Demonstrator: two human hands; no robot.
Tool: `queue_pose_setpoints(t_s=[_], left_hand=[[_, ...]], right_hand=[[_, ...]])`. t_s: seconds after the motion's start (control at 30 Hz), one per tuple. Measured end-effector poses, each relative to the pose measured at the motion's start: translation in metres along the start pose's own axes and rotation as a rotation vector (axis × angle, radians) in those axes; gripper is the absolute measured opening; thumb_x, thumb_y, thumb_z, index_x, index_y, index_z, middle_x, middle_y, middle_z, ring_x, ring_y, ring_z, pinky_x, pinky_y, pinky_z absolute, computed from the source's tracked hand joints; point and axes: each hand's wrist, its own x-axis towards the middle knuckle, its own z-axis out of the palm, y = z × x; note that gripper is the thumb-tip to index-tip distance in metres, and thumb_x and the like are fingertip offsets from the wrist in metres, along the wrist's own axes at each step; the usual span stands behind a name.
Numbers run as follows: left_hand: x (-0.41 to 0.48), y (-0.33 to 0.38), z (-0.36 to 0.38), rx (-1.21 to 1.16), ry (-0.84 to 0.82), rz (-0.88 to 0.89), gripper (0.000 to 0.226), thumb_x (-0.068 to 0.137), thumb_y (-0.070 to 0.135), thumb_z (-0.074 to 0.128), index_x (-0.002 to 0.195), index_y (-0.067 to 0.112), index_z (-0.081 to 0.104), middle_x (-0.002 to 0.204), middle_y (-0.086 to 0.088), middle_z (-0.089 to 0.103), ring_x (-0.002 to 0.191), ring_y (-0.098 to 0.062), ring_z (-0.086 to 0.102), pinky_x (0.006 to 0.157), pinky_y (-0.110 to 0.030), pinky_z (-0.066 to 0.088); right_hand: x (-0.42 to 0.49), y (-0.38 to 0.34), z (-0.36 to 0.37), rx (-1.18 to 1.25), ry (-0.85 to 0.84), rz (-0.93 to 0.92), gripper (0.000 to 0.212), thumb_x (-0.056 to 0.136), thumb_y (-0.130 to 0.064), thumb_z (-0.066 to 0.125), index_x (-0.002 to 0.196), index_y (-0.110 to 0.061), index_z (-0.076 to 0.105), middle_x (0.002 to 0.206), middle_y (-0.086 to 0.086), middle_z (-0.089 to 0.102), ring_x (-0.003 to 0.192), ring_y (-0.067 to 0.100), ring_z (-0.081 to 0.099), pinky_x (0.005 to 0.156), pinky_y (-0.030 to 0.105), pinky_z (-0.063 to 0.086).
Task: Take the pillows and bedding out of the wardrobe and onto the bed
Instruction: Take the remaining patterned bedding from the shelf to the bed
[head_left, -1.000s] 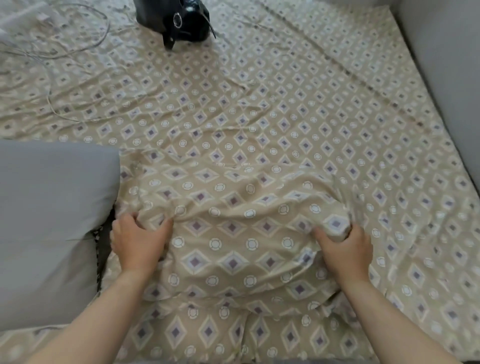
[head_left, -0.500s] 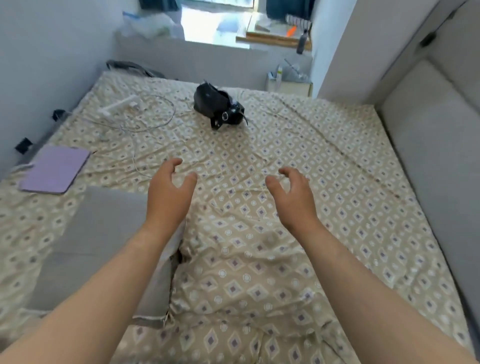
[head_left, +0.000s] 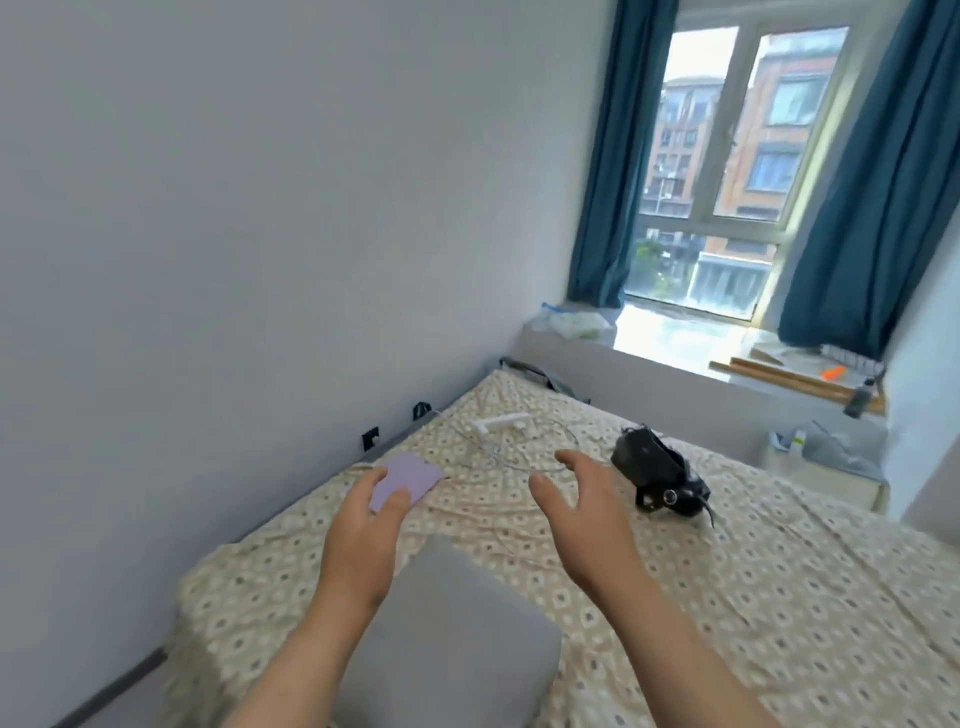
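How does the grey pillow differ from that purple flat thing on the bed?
The grey pillow is thick, large and close to the person; the purple flat thing is thin, smaller and farther off, near the wall. The left hand partly hides the purple thing. Both lie on the patterned bed.

Your left hand (head_left: 363, 540) and right hand (head_left: 587, 519) no longer grip the patterned pillow, now out of view; both hang empty with fingers spread above the bed (head_left: 727, 597); your view lifts toward the window (head_left: 727, 171).
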Motion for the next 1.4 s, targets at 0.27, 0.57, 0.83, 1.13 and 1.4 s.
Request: queue_pose_setpoints(t_s=[0.27, 0.57, 0.83, 1.13, 1.4], left_hand=[[-0.073, 0.039, -0.119, 0.065, 0.419, -0.012, 0.061, 0.077, 0.042, 0.052, 0.131, 0.014, 0.052, 0.138, -0.005, 0.051, 0.127, -0.017, 0.044, 0.105, -0.031, 0.031], [-0.264, 0.091, -0.225, 0.187, 0.953, -0.058, 0.039, 0.096, 0.024, 0.047, 0.134, 0.013, 0.05, 0.134, 0.001, 0.049, 0.121, -0.011, 0.041, 0.098, -0.027, 0.028], [-0.469, 0.15, -0.308, 0.218, 1.464, -0.084, 0.039, 0.093, 0.026, 0.055, 0.128, 0.009, 0.055, 0.123, -0.004, 0.053, 0.119, -0.019, 0.046, 0.098, -0.029, 0.029], [-0.669, 0.2, -0.34, 0.308, 1.932, -0.082, 0.023, 0.096, 0.025, 0.049, 0.115, 0.022, 0.06, 0.12, 0.0, 0.056, 0.119, -0.017, 0.047, 0.102, -0.033, 0.03], [-0.796, 0.232, -0.366, 0.342, 2.215, -0.06, 0.036, 0.096, 0.025, 0.047, 0.13, 0.016, 0.053, 0.136, -0.001, 0.05, 0.131, -0.024, 0.041, 0.108, -0.042, 0.03]], right_hand=[[-0.016, -0.083, 0.041, 0.199, -0.352, -0.279, 0.05, 0.09, -0.04, 0.057, 0.135, -0.021, 0.048, 0.124, -0.007, 0.047, 0.119, 0.012, 0.044, 0.092, 0.027, 0.031], [-0.136, -0.169, 0.085, 0.339, -0.805, -0.487, 0.133, 0.032, -0.104, 0.015, 0.136, -0.026, 0.045, 0.124, -0.015, 0.043, 0.117, 0.002, 0.039, 0.101, 0.029, 0.034], [-0.288, -0.281, 0.096, 0.485, -1.157, -0.761, 0.087, 0.063, -0.082, 0.052, 0.131, -0.03, 0.046, 0.121, -0.014, 0.043, 0.128, 0.01, 0.041, 0.103, 0.029, 0.032], [-0.486, -0.365, 0.095, 0.496, -1.446, -0.972, 0.144, 0.021, -0.104, 0.011, 0.137, -0.026, 0.043, 0.123, -0.015, 0.041, 0.129, 0.011, 0.042, 0.098, 0.027, 0.033], [-0.631, -0.412, 0.067, 0.601, -1.581, -1.183, 0.12, 0.044, -0.101, 0.021, 0.139, -0.031, 0.039, 0.131, -0.02, 0.04, 0.133, 0.006, 0.035, 0.105, 0.029, 0.031]])
